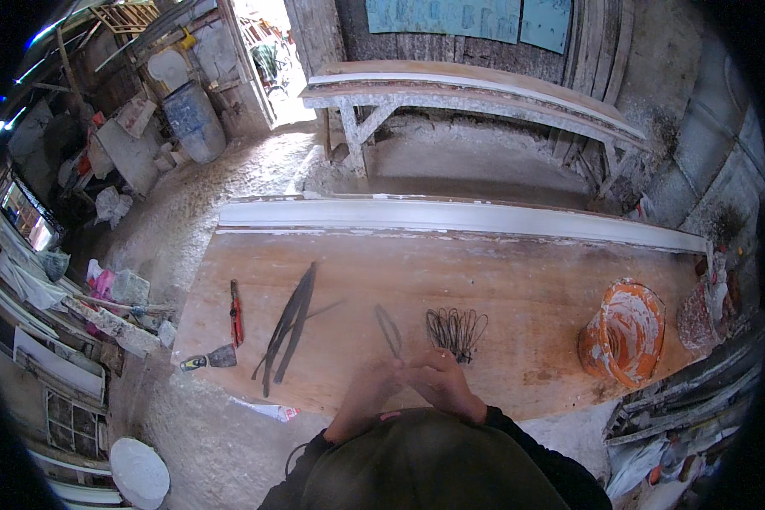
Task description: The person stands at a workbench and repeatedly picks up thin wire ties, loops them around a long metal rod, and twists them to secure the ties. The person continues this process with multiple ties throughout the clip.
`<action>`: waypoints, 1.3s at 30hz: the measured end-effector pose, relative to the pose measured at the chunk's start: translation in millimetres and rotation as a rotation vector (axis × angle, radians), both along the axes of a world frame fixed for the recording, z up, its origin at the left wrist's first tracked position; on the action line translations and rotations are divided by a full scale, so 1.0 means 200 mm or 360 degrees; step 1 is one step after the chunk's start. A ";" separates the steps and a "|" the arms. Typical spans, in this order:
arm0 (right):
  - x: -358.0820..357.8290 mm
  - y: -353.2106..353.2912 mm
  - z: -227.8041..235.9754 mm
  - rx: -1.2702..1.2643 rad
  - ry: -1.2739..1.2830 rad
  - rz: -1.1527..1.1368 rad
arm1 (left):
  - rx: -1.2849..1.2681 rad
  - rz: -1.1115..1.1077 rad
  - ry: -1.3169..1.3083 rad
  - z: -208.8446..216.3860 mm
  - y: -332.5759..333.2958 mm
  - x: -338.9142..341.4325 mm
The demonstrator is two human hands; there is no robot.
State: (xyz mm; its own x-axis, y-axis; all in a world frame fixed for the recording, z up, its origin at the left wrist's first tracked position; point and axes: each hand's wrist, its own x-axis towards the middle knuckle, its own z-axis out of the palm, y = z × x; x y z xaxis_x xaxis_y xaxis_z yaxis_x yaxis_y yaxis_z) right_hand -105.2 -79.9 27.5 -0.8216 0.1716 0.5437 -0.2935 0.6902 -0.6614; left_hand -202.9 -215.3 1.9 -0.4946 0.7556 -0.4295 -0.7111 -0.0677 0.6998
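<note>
My left hand (381, 380) and my right hand (438, 379) meet at the near side of the wooden table, fingertips pinched together. Between them they hold the lower end of a thin, dark wire loop (388, 326), which stands up blurred from the fingers. Just beyond my right hand lies a bunch of similar dark wire loops (456, 331). Left of my hands several long dark strips (291, 327) rest on the tabletop. Farther left lie a red-handled tool (235, 316) and a putty knife (212, 359).
An orange bucket (593, 347) smeared with white stands at the table's right, beside another dirty container (695, 319). A long white moulding (450, 216) runs along the far edge. Behind it stands a bench (365, 93). A blue barrel (194, 121) and a white basin (139, 473) are on the left.
</note>
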 end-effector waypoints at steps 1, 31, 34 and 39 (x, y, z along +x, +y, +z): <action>0.00 0.00 0.00 0.0030 0.0014 -0.0031 | -0.0029 -0.0021 -0.0007 0.01 0.00 0.00; -0.01 -0.04 -0.07 -0.0055 0.0216 -0.0166 | -0.0011 0.0126 0.0225 0.04 0.02 0.01; 0.01 -0.03 -0.07 -0.0183 0.0023 0.0142 | 0.0029 0.0002 0.0198 0.06 0.01 -0.02; 0.01 -0.03 -0.07 -0.0212 -0.0038 0.0213 | -0.0008 0.0024 0.0290 0.06 0.00 -0.02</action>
State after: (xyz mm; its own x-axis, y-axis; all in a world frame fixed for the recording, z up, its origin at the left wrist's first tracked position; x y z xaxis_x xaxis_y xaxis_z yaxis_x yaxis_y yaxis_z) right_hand -102.9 -86.0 13.9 -0.8542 0.1290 0.5038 -0.3603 0.5517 -0.7522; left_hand -206.5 -216.1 13.1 -0.5756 0.7456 -0.3357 -0.5715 -0.0733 0.8173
